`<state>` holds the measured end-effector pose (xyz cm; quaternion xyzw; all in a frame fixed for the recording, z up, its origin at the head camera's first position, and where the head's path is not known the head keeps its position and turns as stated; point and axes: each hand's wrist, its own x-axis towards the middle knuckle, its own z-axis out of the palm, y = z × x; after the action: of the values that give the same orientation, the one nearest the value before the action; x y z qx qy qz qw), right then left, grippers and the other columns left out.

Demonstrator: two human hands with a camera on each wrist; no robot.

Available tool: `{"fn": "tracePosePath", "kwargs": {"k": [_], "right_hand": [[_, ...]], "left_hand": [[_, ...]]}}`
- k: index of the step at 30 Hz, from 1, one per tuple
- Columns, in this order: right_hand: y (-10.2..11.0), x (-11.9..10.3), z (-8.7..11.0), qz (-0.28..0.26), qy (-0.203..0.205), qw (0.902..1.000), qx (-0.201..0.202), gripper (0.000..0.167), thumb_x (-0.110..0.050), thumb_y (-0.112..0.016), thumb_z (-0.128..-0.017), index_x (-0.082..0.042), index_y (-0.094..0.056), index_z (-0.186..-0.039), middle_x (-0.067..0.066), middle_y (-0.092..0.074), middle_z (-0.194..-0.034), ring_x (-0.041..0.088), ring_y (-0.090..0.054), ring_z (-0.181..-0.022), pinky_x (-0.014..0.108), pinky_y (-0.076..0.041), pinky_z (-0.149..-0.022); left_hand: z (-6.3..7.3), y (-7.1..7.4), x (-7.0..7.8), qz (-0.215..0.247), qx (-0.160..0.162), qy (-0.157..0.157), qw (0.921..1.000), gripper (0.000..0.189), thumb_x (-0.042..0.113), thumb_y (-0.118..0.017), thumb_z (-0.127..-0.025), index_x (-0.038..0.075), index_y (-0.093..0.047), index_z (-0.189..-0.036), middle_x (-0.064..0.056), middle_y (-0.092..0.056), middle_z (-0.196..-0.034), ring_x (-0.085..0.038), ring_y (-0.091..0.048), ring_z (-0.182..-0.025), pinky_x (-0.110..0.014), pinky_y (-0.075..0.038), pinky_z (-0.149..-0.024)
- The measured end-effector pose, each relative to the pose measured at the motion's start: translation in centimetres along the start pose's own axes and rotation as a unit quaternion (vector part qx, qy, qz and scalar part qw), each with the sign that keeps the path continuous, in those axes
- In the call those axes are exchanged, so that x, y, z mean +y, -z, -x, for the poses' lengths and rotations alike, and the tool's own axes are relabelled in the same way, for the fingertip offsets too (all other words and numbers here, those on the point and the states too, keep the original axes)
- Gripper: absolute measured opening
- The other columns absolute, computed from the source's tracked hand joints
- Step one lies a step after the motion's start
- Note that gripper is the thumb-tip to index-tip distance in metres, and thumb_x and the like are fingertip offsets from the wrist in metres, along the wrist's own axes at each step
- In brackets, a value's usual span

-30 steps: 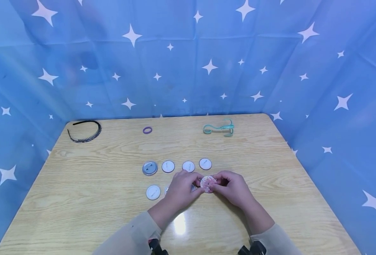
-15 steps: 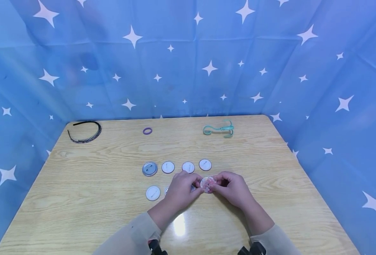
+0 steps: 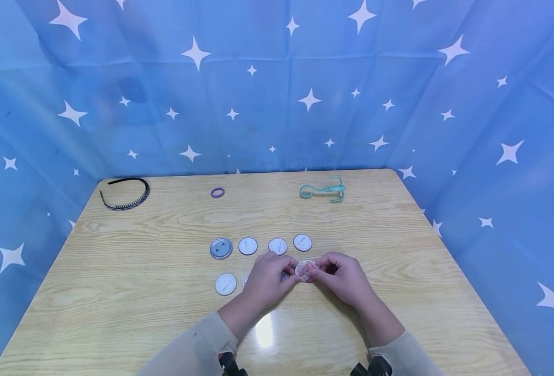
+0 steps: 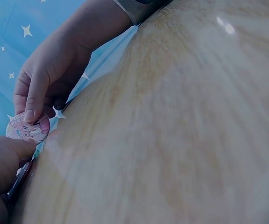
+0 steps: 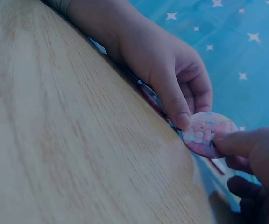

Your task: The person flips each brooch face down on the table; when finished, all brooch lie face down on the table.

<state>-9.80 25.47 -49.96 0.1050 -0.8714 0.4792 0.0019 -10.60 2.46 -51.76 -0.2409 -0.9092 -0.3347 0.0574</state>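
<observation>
A round pin badge [image 3: 306, 271] with a pink cartoon print is held up between both hands, over the middle of the table. My left hand [image 3: 268, 279] pinches its left edge with thumb and fingers. From the right, my right hand [image 3: 344, 278] grips the opposite edge, its thumb on the printed face. The right wrist view shows the badge's picture [image 5: 201, 133] turned toward the person. Beyond the hands, a row of face-down badges [image 3: 248, 246] shows white backs with pins. Nearer lies another white-backed badge [image 3: 225, 284]; badges beside it are partly hidden by my left hand.
A larger silver-backed badge [image 3: 221, 248] begins the far row at left. Along the table's back edge lie a black toothed headband [image 3: 128, 205], a purple hair tie [image 3: 217, 192] and a teal hook-ended item [image 3: 323, 189]. A blue star-patterned curtain [image 3: 277, 104] stands behind the wooden table [image 3: 131, 292].
Both hands keep their grip in nearly the same place. The held badge leans slightly flatter in the head view; everything on the table stays put.
</observation>
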Motion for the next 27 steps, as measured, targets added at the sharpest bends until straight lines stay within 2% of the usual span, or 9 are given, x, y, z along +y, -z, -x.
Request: {"fn": "tracePosePath", "kwargs": {"k": [9, 16, 27], "right_hand": [[0.02, 0.01, 0.18, -0.022, -0.001, 0.9998, -0.003, 0.012, -0.013, -0.089, -0.089, -0.016, -0.077, -0.089, -0.006, -0.074, -0.087, 0.013, -0.065, -0.079, 0.025, -0.052, -0.069], [0.16, 0.1, 0.15, -0.019, -0.012, 0.9997, -0.012, 0.017, -0.014, -0.09, -0.087, -0.019, -0.074, -0.085, -0.005, -0.071, -0.083, 0.016, -0.06, -0.078, 0.025, -0.049, -0.067], [0.32, 0.18, 0.06, -0.029, 0.005, 0.9993, -0.022, 0.016, -0.012, -0.089, -0.088, -0.019, -0.075, -0.084, -0.005, -0.073, -0.084, 0.014, -0.059, -0.074, 0.024, -0.048, -0.063]], "left_hand": [[0.06, 0.08, 0.04, 0.008, 0.002, -0.005, 1.0, 0.014, 0.033, -0.085, -0.094, 0.026, -0.077, -0.101, 0.021, -0.068, -0.086, -0.008, -0.056, -0.088, -0.037, -0.046, -0.092], [0.09, 0.16, 0.01, 0.008, 0.006, -0.009, 0.9999, 0.012, 0.033, -0.085, -0.093, 0.027, -0.076, -0.099, 0.02, -0.068, -0.087, -0.008, -0.057, -0.089, -0.037, -0.047, -0.091], [0.1, 0.38, 0.21, 0.01, 0.008, -0.006, 0.9999, 0.011, 0.032, -0.086, -0.092, 0.028, -0.076, -0.095, 0.019, -0.065, -0.084, -0.009, -0.055, -0.086, -0.037, -0.047, -0.09]]}}
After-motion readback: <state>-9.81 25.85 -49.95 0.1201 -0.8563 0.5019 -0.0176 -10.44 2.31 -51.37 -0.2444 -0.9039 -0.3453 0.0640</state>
